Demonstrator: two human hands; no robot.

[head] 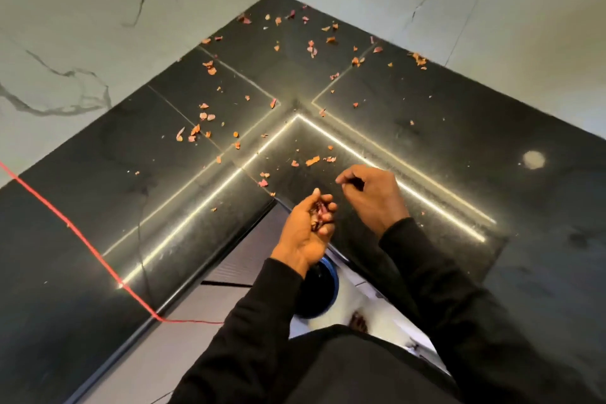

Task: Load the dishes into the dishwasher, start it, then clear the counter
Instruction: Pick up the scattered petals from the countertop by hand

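Note:
Several orange and pink onion-skin scraps (210, 116) lie scattered over the black corner counter (98, 193), thickest toward the back corner. My left hand (306, 229) is cupped palm up over the counter's front edge and holds a small pile of gathered scraps (319, 213). My right hand (370, 193) hovers just right of it, low over the counter, with thumb and fingertips pinched together; what it pinches is too small to make out. A few scraps (311, 161) lie just beyond both hands.
White marble walls (98, 26) close the corner on both sides. A red cord (82, 239) crosses the left counter and drops over its edge. Below my hands stands a blue-rimmed round bin (333, 285) on the floor.

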